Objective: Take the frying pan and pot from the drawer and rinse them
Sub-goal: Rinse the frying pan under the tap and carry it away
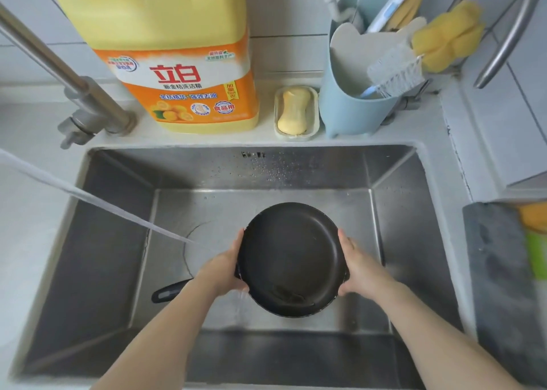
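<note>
Pale tiled wall [284, 10] rises behind a light grey countertop [26, 241] with a stainless steel sink [414, 241] sunk into it, under soft even daylight

A big yellow detergent jug [177, 49] stands behind the sink [414, 226], beside a soap bar [293, 111] in its dish [278, 129]. Right of that, a blue holder [349, 108] carries a brush [395, 72], near a yellow sponge [448, 35]. The tap [88, 105] sends a stream of water [97, 203] slanting into the basin.

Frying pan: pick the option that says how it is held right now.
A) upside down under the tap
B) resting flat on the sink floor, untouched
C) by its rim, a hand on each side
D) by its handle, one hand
C: the left hand and right hand grip opposite sides of the frying pan rim, open side up above the sink; nothing holds its handle.
</note>
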{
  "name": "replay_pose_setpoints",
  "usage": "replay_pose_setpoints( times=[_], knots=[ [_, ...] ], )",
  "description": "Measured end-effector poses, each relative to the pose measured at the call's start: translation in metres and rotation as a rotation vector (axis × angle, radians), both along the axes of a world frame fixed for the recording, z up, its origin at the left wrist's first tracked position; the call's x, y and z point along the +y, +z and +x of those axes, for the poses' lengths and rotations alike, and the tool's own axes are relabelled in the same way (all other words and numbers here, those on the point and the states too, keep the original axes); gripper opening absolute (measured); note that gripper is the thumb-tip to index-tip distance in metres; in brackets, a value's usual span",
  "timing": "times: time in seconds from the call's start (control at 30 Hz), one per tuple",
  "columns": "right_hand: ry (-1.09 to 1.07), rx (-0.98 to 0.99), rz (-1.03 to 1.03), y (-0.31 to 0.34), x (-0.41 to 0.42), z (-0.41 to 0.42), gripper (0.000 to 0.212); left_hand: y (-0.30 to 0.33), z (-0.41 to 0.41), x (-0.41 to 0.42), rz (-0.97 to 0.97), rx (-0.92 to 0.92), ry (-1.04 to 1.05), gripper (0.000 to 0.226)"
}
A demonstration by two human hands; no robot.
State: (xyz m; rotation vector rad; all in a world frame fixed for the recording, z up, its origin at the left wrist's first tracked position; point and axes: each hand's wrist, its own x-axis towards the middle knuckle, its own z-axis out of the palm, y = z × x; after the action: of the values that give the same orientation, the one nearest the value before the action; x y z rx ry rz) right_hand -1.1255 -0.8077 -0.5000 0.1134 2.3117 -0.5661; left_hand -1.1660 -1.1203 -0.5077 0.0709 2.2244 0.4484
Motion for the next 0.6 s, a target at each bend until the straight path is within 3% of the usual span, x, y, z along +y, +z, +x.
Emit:
replay_pose_setpoints(
  times=[0.1,0.2,0.27,0.33,0.4,0.43,0.5,0.6],
  knots=[
    [0.006,-0.010,0.017,0.000,-0.001,-0.002,0.137,0.017,0.002,-0.001,-0.104,0.125,0.131,0.101],
    [0.009,-0.015,0.019,0.001,-0.001,-0.004,0.139,0.056,0.011,-0.027,-0.056,0.333,0.577,0.046],
    [0.009,-0.023,0.010,0.002,-0.001,-0.004,0.139,0.098,0.016,-0.054,-0.019,0.594,0.843,0.026],
    [0.007,-0.032,0.005,0.003,-0.001,-0.004,0.138,0.139,0.004,-0.085,0.018,0.847,1.039,0.025],
    [0.008,-0.033,0.003,0.004,-0.001,-0.004,0.137,0.173,-0.019,-0.108,0.135,0.945,1.161,0.032],
    [0.014,-0.026,0.006,0.004,-0.002,-0.004,0.137,0.187,-0.033,-0.115,0.202,0.959,1.163,0.035],
    [0.023,-0.014,0.015,0.004,-0.002,-0.003,0.135,0.211,-0.062,-0.112,0.335,0.913,1.166,0.014],
    [0.015,-0.017,-0.001,0.000,0.000,-0.001,0.137,0.231,-0.105,-0.092,0.440,0.778,1.330,0.031]
  ],
)
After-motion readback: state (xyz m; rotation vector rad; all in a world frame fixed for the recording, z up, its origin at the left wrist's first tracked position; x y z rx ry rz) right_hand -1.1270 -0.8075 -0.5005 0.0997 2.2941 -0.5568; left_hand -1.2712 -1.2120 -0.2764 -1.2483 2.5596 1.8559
